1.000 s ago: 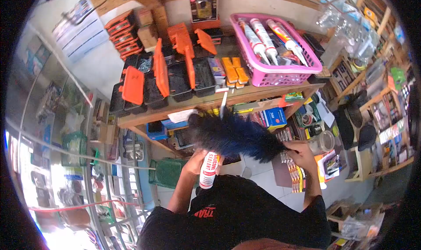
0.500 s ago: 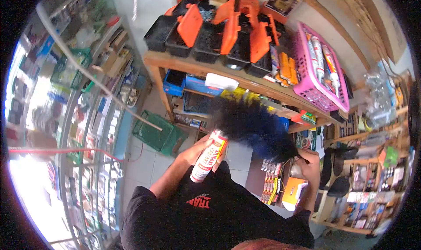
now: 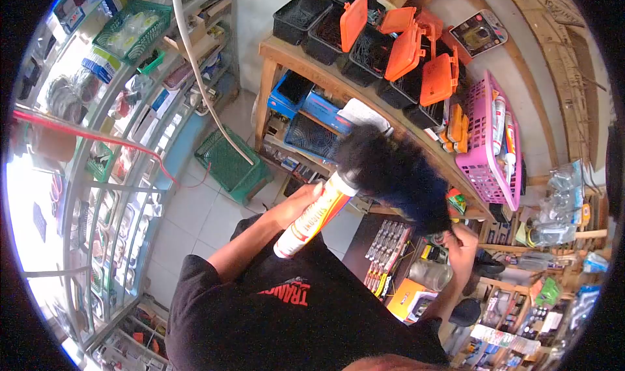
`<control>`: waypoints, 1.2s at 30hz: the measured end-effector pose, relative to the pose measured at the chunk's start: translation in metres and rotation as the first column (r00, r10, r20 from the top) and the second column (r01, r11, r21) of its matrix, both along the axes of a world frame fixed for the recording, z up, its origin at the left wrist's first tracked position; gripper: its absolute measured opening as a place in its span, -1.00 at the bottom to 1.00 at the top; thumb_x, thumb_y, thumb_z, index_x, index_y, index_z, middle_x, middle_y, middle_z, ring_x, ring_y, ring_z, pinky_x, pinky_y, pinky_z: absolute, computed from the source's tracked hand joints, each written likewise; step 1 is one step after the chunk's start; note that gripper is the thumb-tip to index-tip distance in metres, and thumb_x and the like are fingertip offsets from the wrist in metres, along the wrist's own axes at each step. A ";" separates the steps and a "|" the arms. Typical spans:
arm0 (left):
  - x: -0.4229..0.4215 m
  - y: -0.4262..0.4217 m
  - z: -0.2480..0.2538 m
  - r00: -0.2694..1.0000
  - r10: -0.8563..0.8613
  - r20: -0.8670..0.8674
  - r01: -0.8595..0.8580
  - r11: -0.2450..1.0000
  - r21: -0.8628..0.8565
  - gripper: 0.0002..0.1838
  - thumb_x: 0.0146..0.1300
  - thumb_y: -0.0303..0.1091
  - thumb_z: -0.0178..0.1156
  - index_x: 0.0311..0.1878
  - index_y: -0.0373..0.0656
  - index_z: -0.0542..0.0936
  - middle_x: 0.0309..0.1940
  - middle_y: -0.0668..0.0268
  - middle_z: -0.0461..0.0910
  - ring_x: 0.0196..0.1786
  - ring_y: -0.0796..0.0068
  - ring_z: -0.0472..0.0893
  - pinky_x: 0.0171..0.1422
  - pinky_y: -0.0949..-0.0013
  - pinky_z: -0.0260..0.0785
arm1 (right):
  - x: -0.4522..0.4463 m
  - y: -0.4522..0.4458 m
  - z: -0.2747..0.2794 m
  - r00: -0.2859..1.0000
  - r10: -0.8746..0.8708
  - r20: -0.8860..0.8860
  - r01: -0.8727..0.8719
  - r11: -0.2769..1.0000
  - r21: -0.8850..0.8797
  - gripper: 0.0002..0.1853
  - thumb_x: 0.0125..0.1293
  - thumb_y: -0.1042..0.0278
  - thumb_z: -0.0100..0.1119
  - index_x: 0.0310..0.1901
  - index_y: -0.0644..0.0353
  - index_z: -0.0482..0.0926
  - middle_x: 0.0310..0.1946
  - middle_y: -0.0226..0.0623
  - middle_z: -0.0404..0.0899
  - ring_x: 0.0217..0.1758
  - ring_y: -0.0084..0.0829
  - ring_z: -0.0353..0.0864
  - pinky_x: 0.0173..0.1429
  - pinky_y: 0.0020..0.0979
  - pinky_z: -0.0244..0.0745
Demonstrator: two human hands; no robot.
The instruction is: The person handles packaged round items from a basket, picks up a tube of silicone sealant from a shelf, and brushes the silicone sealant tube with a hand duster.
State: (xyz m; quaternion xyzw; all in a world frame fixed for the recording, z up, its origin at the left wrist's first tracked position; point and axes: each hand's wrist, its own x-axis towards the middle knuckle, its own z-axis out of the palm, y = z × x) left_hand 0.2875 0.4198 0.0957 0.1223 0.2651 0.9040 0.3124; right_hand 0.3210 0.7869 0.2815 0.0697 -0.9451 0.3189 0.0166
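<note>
My left hand is closed around a white, red and yellow silicone sealant tube, which is tilted with its upper end to the right. In my right hand is the end of a feather duster with dark blue and black plumes. The duster reaches across to the left, and its tip is against or just in front of the tube's upper end. Similar tubes stand in a pink basket on the wooden shelf beyond my right hand.
Black bins with orange lids line the wooden shelf. A green crate sits on the tiled floor. Stocked glass shelving is at left. A glass jar and an orange box are near my right forearm.
My view has turned, so the shelf and basket appear farther right. The sealant tube leans over more, and the duster has shifted slightly right with it. Both hands keep their holds.
</note>
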 end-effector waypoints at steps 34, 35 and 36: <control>-0.011 0.011 0.013 0.987 -0.144 0.070 0.138 0.987 0.078 -0.36 0.41 0.16 -0.11 0.26 -0.23 0.31 -0.05 0.03 0.59 -0.12 0.20 0.68 -0.06 0.26 0.53 | 0.025 0.010 0.002 0.985 -0.004 0.173 -0.004 0.999 0.046 -0.85 0.18 0.55 0.20 -0.23 0.43 0.60 -0.53 -0.35 0.51 -0.49 -0.64 0.38 -0.43 -0.53 0.24; -0.010 0.013 0.011 0.995 -0.089 0.038 0.086 0.994 0.071 -0.36 0.40 0.16 -0.09 0.27 -0.21 0.28 -0.03 0.03 0.57 -0.08 0.21 0.66 -0.03 0.26 0.52 | 0.024 0.008 0.001 0.988 -0.035 0.148 0.030 0.999 0.030 -0.89 0.19 0.54 0.18 -0.30 0.42 0.54 -0.54 -0.37 0.45 -0.50 -0.64 0.35 -0.43 -0.53 0.21; -0.010 0.015 0.010 0.999 -0.034 0.006 0.033 0.997 0.066 -0.35 0.39 0.16 -0.07 0.29 -0.20 0.26 0.00 0.02 0.56 -0.05 0.21 0.65 0.00 0.25 0.51 | 0.022 0.005 0.001 0.990 -0.065 0.123 0.064 0.998 0.014 -0.89 0.21 0.53 0.16 -0.37 0.41 0.49 -0.55 -0.39 0.40 -0.51 -0.64 0.31 -0.44 -0.52 0.17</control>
